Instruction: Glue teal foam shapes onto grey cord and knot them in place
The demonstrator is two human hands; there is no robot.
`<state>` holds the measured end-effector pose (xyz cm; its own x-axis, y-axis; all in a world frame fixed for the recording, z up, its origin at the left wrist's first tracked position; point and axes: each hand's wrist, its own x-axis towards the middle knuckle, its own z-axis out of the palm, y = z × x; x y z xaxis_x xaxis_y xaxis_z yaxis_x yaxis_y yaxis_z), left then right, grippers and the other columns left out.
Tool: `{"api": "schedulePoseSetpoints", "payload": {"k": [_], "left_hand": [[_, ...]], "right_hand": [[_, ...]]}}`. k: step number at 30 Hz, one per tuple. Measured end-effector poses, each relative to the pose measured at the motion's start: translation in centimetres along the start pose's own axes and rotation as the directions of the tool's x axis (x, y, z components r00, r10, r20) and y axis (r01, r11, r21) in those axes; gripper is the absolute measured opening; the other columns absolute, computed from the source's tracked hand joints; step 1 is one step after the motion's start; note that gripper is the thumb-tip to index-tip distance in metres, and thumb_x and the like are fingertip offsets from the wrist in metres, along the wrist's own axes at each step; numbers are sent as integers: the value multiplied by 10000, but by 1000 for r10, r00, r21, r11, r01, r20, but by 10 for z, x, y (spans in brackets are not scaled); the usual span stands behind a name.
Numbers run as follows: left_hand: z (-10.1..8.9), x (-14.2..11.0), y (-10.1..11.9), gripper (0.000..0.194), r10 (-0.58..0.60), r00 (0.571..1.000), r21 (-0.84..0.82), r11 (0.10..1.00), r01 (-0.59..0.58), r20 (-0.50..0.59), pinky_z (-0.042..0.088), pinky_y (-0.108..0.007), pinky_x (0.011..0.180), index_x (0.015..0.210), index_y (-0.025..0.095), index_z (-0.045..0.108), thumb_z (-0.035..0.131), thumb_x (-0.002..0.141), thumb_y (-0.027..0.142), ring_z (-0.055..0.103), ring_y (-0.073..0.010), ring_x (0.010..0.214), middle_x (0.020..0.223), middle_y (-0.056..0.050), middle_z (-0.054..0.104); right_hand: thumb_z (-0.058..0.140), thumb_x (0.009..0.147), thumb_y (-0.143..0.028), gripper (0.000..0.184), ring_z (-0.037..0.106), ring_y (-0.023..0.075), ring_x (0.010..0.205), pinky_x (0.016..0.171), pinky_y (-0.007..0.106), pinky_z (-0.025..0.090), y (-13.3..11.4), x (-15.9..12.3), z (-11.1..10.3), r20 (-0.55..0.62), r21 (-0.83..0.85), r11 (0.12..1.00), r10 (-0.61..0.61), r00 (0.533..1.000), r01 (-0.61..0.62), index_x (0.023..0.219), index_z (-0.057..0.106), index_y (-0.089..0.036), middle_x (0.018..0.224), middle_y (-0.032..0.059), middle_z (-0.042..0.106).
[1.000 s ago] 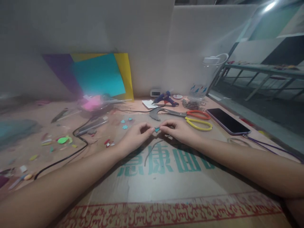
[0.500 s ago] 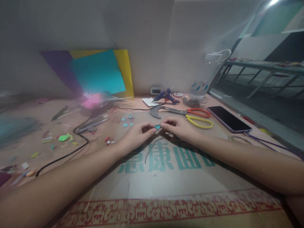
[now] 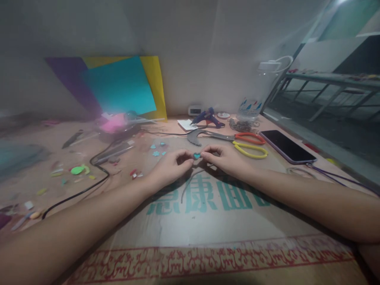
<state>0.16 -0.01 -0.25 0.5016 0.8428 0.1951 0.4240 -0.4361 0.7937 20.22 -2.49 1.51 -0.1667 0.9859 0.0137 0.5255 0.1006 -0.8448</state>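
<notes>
Between the fingertips of both hands is a small teal heart-shaped piece (image 3: 196,156). My left hand (image 3: 175,164) pinches its left edge, and my right hand (image 3: 222,159) pinches its right edge. A thin grey cord (image 3: 187,185) lies on the printed sheet just below the fingers; its upper end runs under my right hand. Several small teal cut-outs (image 3: 156,153), one of them flower-shaped, lie left of my left hand. Beyond the right hand rest scissors (image 3: 234,139) with one orange and one yellow handle.
A blue glue gun (image 3: 208,117) stands at the back by a small digital display (image 3: 195,111). To the right are a phone (image 3: 287,146) and a clear bottle (image 3: 252,95). A black cable (image 3: 80,194) and colourful scraps (image 3: 77,170) cover the left side. Coloured sheets (image 3: 121,87) lean on the wall.
The teal piece has turned between my fingers, so its heart shape now faces me more plainly. Both hands stay close together. The view has shifted slightly.
</notes>
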Motion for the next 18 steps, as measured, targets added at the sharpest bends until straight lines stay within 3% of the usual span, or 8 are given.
{"api": "schedulePoseSetpoints", "payload": {"k": [7, 10, 13, 15, 18], "left_hand": [[-1, 1, 1, 262, 11, 1000, -58, 998, -11, -11, 462, -281, 739, 917, 171, 649, 504, 906, 389, 618, -179, 816, 864, -32, 687], [-1, 3, -3, 215, -37, 994, -127, 992, 23, -102, 455, -263, 672, 925, 177, 617, 492, 893, 349, 598, -159, 739, 805, -14, 649], [-1, 5, -9, 116, -123, 981, -193, 977, 93, -151, 424, -236, 572, 874, 189, 575, 478, 826, 234, 564, -135, 617, 699, 19, 603], [-1, 6, -12, 99, -137, 986, -185, 976, 117, -100, 420, -231, 556, 804, 189, 565, 467, 793, 196, 574, -136, 601, 661, 19, 609], [1, 4, -13, 150, -98, 995, -107, 990, 93, -37, 458, -245, 621, 836, 178, 627, 484, 806, 208, 633, -157, 684, 717, -3, 678]], "right_hand": [[587, 873, -405, 255, 569, 115, 584, 466, 201, 416, 2, 1, 1, 6, 26, 1000, 8, 1000, -9, 892, 671, -165, 782, 41, 710], [595, 868, -447, 276, 589, 128, 616, 488, 211, 421, 6, 1, 0, -10, 119, 993, 0, 1000, 1, 885, 633, -174, 772, 35, 684], [610, 848, -465, 280, 606, 139, 678, 597, 242, 478, 9, 4, -3, -143, 236, 967, -60, 988, 93, 830, 569, -189, 742, -1, 610], [598, 849, -454, 275, 573, 133, 690, 660, 259, 485, 11, 6, -5, -241, 208, 965, -107, 965, 159, 782, 550, -192, 729, -10, 573], [573, 865, -452, 282, 534, 134, 688, 677, 265, 466, 12, 9, -8, -277, 135, 975, -134, 951, 176, 761, 551, -191, 707, -12, 555]]}}
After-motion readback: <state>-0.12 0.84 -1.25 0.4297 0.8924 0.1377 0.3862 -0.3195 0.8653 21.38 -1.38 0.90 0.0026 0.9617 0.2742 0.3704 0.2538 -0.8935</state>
